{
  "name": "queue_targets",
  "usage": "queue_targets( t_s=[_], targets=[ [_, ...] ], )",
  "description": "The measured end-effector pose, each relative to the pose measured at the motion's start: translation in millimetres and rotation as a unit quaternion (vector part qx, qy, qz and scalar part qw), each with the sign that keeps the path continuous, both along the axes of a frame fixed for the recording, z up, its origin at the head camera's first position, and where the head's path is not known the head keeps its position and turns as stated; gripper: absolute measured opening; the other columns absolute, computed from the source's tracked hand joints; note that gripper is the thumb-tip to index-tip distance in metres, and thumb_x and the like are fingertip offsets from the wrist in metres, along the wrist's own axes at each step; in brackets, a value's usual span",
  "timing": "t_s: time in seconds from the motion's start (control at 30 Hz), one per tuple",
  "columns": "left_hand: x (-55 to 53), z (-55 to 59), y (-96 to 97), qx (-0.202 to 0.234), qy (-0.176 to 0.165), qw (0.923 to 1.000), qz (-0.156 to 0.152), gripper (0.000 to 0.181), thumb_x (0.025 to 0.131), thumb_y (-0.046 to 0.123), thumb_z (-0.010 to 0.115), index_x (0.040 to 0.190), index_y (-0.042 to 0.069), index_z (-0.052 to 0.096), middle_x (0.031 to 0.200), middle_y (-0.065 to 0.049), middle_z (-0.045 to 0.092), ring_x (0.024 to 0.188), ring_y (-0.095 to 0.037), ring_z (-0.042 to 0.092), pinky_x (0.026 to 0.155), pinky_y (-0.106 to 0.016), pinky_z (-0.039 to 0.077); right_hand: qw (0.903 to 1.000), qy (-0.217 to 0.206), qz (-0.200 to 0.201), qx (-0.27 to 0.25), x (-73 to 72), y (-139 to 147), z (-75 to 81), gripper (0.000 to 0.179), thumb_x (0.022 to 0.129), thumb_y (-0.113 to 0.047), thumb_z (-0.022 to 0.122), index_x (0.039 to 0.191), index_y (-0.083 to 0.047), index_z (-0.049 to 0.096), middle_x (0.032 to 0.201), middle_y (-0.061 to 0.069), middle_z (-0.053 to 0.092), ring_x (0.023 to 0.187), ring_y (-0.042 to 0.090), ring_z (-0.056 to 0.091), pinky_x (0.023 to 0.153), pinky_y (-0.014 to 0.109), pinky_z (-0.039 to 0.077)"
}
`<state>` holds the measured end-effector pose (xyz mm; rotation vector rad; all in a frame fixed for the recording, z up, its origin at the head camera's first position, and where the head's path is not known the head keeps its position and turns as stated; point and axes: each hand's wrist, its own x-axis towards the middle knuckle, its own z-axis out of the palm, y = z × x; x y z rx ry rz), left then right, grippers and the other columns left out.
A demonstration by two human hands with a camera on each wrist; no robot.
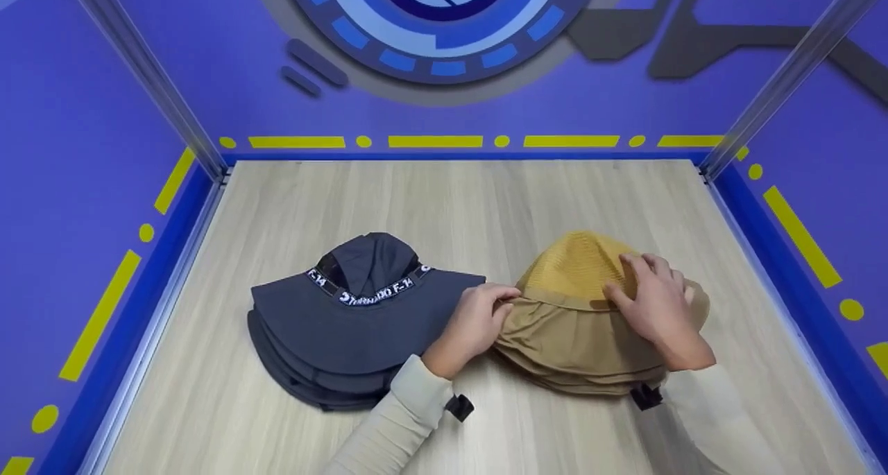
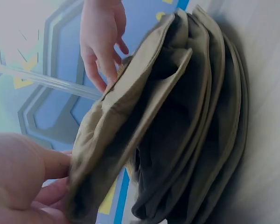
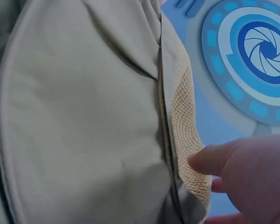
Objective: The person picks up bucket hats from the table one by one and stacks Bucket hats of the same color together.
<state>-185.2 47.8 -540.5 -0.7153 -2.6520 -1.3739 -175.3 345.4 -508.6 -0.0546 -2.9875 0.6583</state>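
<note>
A stack of tan hats (image 1: pixel 583 336) lies on the right of the table, the top one with a yellow mesh crown (image 1: pixel 572 263). My left hand (image 1: pixel 475 319) pinches the left edge of the top hat's brim (image 2: pixel 114 100). On the crown's right side, my right hand (image 1: pixel 659 301) grips the mesh; its thumb (image 3: pixel 214 158) presses the near face and the other fingers are partly hidden behind. Beside my left hand sits a stack of dark grey hats (image 1: pixel 361 336), the upper one banded with black-and-white lettering (image 1: pixel 378 293).
The hats lie on a light wood-grain table (image 1: pixel 444 204). Blue panels (image 1: pixel 479 118) with yellow marks enclose the back and sides, joined by metal corner posts (image 1: pixel 149 66). A black strap end (image 1: pixel 459 407) hangs at the left wrist.
</note>
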Motion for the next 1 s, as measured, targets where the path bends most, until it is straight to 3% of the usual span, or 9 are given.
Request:
queue_targets(
  t_s=[0.2,0.3,0.37,0.47,0.53,0.57,0.67,0.77,1.0],
  targets=[
    [4.2,11.6,-30.4,-0.049,0.002,0.9981,0.038,0.032,0.097,0.013,0.068,0.129,0.013,0.071,0.127,-0.007,0.070,0.121,-0.025,0.063,0.109,-0.041,0.049,0.9891,0.116,0.090,0.015,4.9,-12,-18.3,0.065,0.088,-0.044,0.078,0.145,-0.021,0.057,0.166,0.021,0.026,0.149,0.053,0.022,0.106,0.082,0.021],
    [11.9,20.3,-65.4,-0.123,0.003,0.9902,0.066,0.040,0.097,0.024,0.069,0.137,0.020,0.065,0.143,-0.010,0.061,0.138,-0.035,0.050,0.119,-0.055,0.034,0.9853,0.112,0.126,0.027,13.5,-24,-27.7,0.075,0.085,-0.057,0.077,0.150,-0.029,0.054,0.169,0.018,0.022,0.152,0.053,0.016,0.110,0.084,0.015],
    [18.3,22.8,-94.5,-0.190,-0.009,0.9773,0.093,0.050,0.096,0.035,0.071,0.144,0.026,0.060,0.154,-0.013,0.050,0.147,-0.043,0.037,0.122,-0.065,0.022,0.9875,0.084,0.127,0.042,19.1,-32,-35.2,0.085,0.082,-0.067,0.074,0.154,-0.033,0.047,0.171,0.016,0.016,0.154,0.054,0.008,0.113,0.082,0.010],
    [28.7,19.1,-136.9,-0.282,-0.072,0.9470,0.136,0.069,0.092,0.051,0.070,0.154,0.035,0.046,0.168,-0.016,0.028,0.154,-0.055,0.012,0.120,-0.075,0.004,0.9898,0.046,0.113,0.074,23.2,-38,-50.5,0.098,0.077,-0.080,0.068,0.159,-0.035,0.038,0.172,0.017,0.011,0.153,0.058,-0.001,0.116,0.079,0.004],
    [34.4,9.1,-158.9,-0.309,-0.118,0.9310,0.153,0.077,0.091,0.061,0.067,0.158,0.038,0.038,0.171,-0.016,0.016,0.153,-0.060,0.000,0.117,-0.079,-0.003,0.9903,0.037,0.102,0.087,23.2,-40,-62.0,0.103,0.074,-0.084,0.067,0.159,-0.034,0.037,0.172,0.017,0.011,0.152,0.060,-0.003,0.116,0.079,0.002],
    [36.4,1.7,-167.2,-0.311,-0.135,0.9271,0.160,0.079,0.091,0.065,0.064,0.159,0.038,0.035,0.173,-0.015,0.012,0.152,-0.061,-0.005,0.116,-0.079,-0.006,0.9904,0.038,0.097,0.090,22.6,-42,-67.7,0.104,0.074,-0.084,0.067,0.159,-0.033,0.038,0.172,0.018,0.011,0.152,0.061,-0.002,0.116,0.079,0.002],
    [39.9,-22.4,-181.0,-0.297,-0.158,0.9266,0.168,0.084,0.090,0.076,0.054,0.161,0.040,0.028,0.174,-0.010,0.004,0.151,-0.060,-0.014,0.113,-0.080,-0.012,0.9911,0.046,0.086,0.091,20.2,-44,-80.6,0.105,0.071,-0.085,0.068,0.158,-0.032,0.041,0.172,0.018,0.012,0.151,0.063,-0.001,0.117,0.078,0.002],
    [39.2,-40.0,-183.9,-0.284,-0.147,0.9305,0.179,0.085,0.089,0.082,0.047,0.161,0.041,0.027,0.175,-0.004,0.003,0.152,-0.057,-0.018,0.114,-0.078,-0.015,0.9925,0.043,0.082,0.080,17.5,-44,-87.0,0.105,0.071,-0.085,0.068,0.158,-0.033,0.040,0.172,0.017,0.009,0.151,0.062,-0.001,0.118,0.076,0.000],
    [16.5,-49.1,-183.4,-0.288,-0.123,0.9312,0.186,0.084,0.091,0.081,0.045,0.162,0.042,0.023,0.175,-0.002,0.001,0.153,-0.054,-0.020,0.115,-0.076,-0.016,0.9950,0.023,0.082,0.052,-2.5,-39,-87.0,0.105,0.072,-0.084,0.069,0.159,-0.033,0.038,0.173,0.015,0.004,0.152,0.060,-0.005,0.119,0.073,-0.005]
  ],
)
